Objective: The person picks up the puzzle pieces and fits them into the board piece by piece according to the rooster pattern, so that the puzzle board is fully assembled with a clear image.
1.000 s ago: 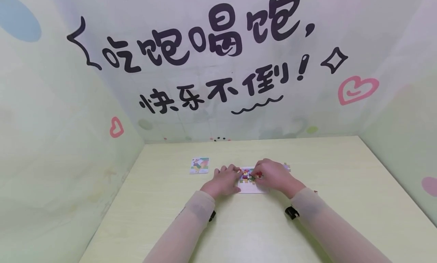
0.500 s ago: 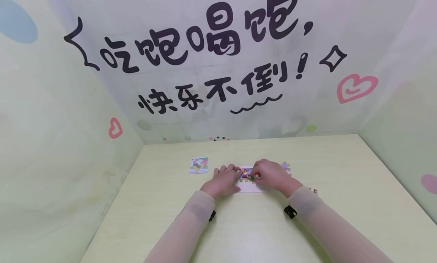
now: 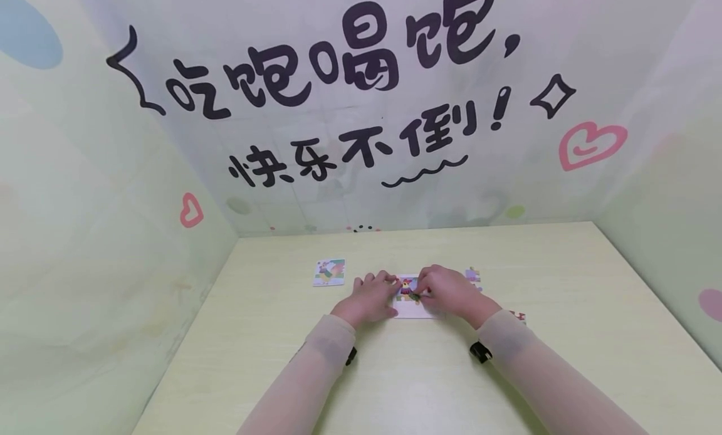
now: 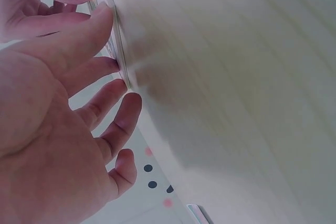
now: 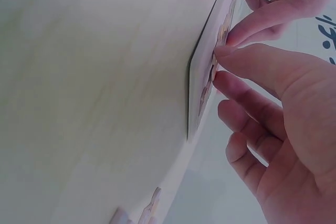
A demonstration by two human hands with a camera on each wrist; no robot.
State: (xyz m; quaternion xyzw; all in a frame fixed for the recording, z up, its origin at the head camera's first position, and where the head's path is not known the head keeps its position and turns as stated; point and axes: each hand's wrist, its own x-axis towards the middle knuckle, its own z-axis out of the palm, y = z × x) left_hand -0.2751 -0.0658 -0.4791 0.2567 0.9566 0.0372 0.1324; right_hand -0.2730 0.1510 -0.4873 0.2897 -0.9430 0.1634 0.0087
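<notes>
A white puzzle board (image 3: pixel 414 311) lies on the table, its upper part filled with a colourful picture that includes a rooster-like figure. My left hand (image 3: pixel 369 300) rests at the board's left side, thumb by the near corner and index fingertip on the pieces. From the right, my right hand (image 3: pixel 453 291) pinches a small, partly dark green puzzle piece (image 3: pixel 414 296) between thumb and index finger, right at the filled part. In the right wrist view both hands meet over the board (image 5: pixel 197 87), seen edge-on; the right fingers hide part of the picture.
A square picture card (image 3: pixel 329 272) lies on the table (image 3: pixel 271 360), left of the board. Loose puzzle pieces (image 3: pixel 472 274) lie behind the right hand, and more pieces (image 3: pixel 518 317) lie beside the right wrist. Printed fabric walls (image 3: pixel 361 203) enclose the table's back and sides.
The right fingertips have shifted slightly over the board, and the dark green piece shows more clearly at them. The left hand stays in place.
</notes>
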